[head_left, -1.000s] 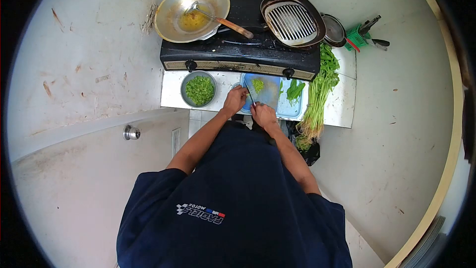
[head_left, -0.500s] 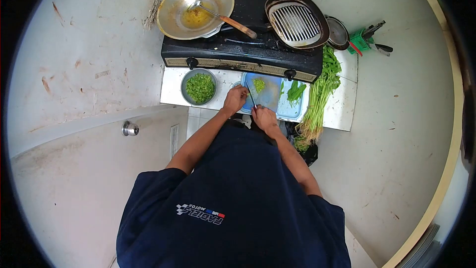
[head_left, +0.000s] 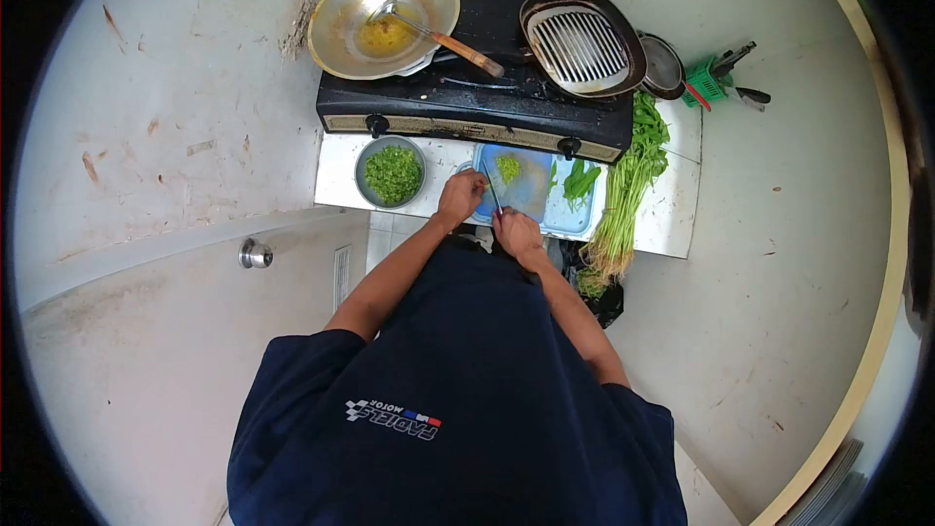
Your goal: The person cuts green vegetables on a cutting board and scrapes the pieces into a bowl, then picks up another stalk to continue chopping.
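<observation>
My right hand (head_left: 517, 232) is closed round the handle of a knife (head_left: 493, 187), whose blade points away from me over a blue cutting board (head_left: 531, 193). To the left of the blade, my left hand (head_left: 463, 195) rests at the board's edge with its fingers bent together; what they pinch is too small to make out. A small heap of chopped greens (head_left: 507, 169) lies on the board just right of the blade. Green leaves (head_left: 580, 181) lie farther right, in the light blue tray (head_left: 592, 218) under the board.
Left of the board stands a grey bowl (head_left: 359, 177) of chopped greens. A bunch of leafy stalks (head_left: 623, 195) with roots hangs over the counter's right edge. Behind is a black stove (head_left: 467, 102) bearing a wok (head_left: 336, 29) with a ladle (head_left: 458, 47) and a grill pan (head_left: 638, 58).
Both hands and the knife stay almost in place; the knife blade's angle shifts very slightly. The greens have not visibly moved.
</observation>
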Motion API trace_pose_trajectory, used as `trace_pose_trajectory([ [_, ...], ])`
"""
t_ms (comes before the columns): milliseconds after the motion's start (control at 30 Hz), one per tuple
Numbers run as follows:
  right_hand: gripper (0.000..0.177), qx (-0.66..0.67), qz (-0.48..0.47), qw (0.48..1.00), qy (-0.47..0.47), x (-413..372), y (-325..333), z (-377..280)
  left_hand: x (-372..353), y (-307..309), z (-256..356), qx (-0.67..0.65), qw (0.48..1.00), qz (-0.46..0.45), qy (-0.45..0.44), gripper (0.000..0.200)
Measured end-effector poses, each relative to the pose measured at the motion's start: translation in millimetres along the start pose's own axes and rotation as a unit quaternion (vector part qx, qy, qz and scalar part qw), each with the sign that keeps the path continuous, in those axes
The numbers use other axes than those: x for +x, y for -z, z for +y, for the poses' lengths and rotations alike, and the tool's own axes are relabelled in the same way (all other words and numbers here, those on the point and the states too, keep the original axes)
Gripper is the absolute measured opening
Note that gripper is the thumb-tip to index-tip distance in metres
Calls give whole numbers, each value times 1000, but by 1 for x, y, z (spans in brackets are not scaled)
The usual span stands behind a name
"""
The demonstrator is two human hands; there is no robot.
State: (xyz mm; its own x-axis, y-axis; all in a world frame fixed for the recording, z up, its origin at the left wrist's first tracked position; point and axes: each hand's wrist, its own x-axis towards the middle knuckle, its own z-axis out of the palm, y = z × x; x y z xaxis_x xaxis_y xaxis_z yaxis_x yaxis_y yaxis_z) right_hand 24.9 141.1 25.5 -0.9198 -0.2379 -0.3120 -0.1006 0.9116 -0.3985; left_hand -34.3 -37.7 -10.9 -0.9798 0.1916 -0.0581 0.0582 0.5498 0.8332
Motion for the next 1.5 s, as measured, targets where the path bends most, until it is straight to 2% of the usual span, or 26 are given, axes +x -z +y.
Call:
trace_pose_trajectory([
  [300,43,8,23,1000,4,0,-9,9,-1,5,8,-45,999,13,-2,15],
  [400,42,6,23,1000,-2,-1,-7,11,1,5,7,0,1000,0,-8,15],
  [800,42,0,-12,1000,5,-3,4,3,1,5,3,-7,999,5,-39,15],
  [1033,43,3,-12,1000,-7,18,0,-3,2,4,3,2,999,12,-36,11],
  [1233,44,6,-42,999,-15,-7,3,3,2,2,-2,-8,1000,6,-27,10],
  [1500,44,5,-10,1000,0,15,-4,0,3,5,3,14,1000,-6,-5,11],
])
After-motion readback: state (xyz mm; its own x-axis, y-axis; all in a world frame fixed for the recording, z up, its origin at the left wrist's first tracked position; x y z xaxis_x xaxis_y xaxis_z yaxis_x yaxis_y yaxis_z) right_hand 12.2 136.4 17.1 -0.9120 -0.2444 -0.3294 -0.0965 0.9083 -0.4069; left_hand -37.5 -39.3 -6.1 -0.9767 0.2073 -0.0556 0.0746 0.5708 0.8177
